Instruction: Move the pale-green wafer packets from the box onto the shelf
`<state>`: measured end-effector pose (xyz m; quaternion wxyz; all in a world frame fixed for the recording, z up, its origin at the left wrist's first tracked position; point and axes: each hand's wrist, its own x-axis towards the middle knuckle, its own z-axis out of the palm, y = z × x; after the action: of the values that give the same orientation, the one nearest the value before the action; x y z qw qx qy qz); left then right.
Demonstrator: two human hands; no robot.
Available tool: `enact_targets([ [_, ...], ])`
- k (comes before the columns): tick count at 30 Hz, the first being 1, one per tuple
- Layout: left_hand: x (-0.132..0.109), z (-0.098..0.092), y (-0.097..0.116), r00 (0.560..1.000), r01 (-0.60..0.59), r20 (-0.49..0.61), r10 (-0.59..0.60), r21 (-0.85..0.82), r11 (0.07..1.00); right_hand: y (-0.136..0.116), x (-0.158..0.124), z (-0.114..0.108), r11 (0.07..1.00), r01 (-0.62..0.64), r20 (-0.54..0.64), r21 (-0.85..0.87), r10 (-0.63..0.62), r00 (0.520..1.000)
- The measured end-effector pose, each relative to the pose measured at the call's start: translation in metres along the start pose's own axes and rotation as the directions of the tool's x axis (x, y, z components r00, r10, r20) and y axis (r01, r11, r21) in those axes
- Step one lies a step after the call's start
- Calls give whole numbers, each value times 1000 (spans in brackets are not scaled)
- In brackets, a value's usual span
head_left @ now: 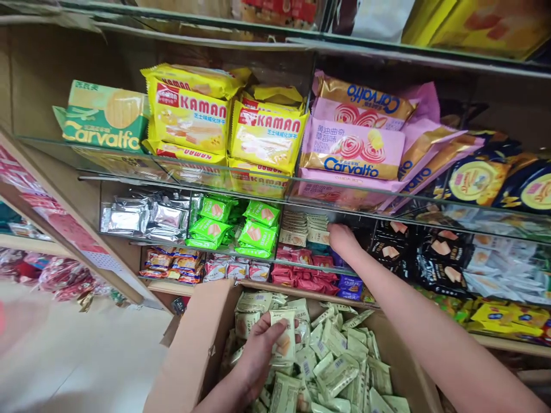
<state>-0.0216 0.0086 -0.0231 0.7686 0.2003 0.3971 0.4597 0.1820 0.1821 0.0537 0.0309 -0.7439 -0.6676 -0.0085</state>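
My left hand [262,344] is closed on a pale green snack packet [283,339], thumb across its front, above the open cardboard box [183,350]. Many similar loose packets [338,373] fill that box, lying at all angles. My right hand [342,241] reaches up to the lower glass shelf, at the right end of two upright rows of cream-coloured packets [295,229]. It touches or nearly touches the right row; its fingers are mostly hidden, so I cannot see whether they grip anything.
Green packets [258,229] and silver packets [124,218] stand left of the cream rows, black packets [443,252] to the right. Above runs a glass shelf edge [215,172] bearing yellow wafer bags [189,117] and pink cookie bags [353,140]. Red packets [297,275] lie below.
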Motion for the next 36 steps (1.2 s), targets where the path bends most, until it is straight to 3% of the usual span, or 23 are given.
enact_targets([
  [6, 3, 0, -4, 1000, 11, 22, -11, -7, 1000, -1, 3, 14, 996, -75, -60, 46, 78, 995],
  [11, 3, -1, -6, 1000, 22, 13, -22, 18, 1000, -4, 7, 17, 990, -95, -33, 104, 99, 995],
  [17, 5, -2, -6, 999, -25, 40, 26, -29, 999, -1, 7, 22, 982, -82, -44, 168, 91, 995],
  [22, 4, 6, 0, 998, 48, -24, -52, -131, 990, 1, 5, 28, 976, -58, -68, 210, 74, 995],
  [26, 1, 12, 8, 997, 58, -38, -64, -134, 989, 3, -3, 19, 972, -1, -126, 235, 32, 991],
  [28, 0, 13, 12, 999, 32, -15, -34, -129, 991, 2, -21, 10, 970, 42, -184, 240, 3, 983],
  [30, -2, 14, 14, 999, -11, 43, 15, -104, 995, 0, -52, 1, 944, 161, -283, 289, -77, 956],
  [32, -3, 15, 15, 991, -59, 120, 66, -63, 996, -5, -93, -2, 837, 339, -370, 430, -179, 911],
  [34, -5, 17, 15, 976, -90, 197, 90, -7, 996, -10, -133, 4, 704, 299, -229, 645, -195, 954],
  [36, -7, 21, 15, 959, -121, 268, 98, 69, 990, -15, -165, 15, 555, 113, 4, 824, -204, 979],
])
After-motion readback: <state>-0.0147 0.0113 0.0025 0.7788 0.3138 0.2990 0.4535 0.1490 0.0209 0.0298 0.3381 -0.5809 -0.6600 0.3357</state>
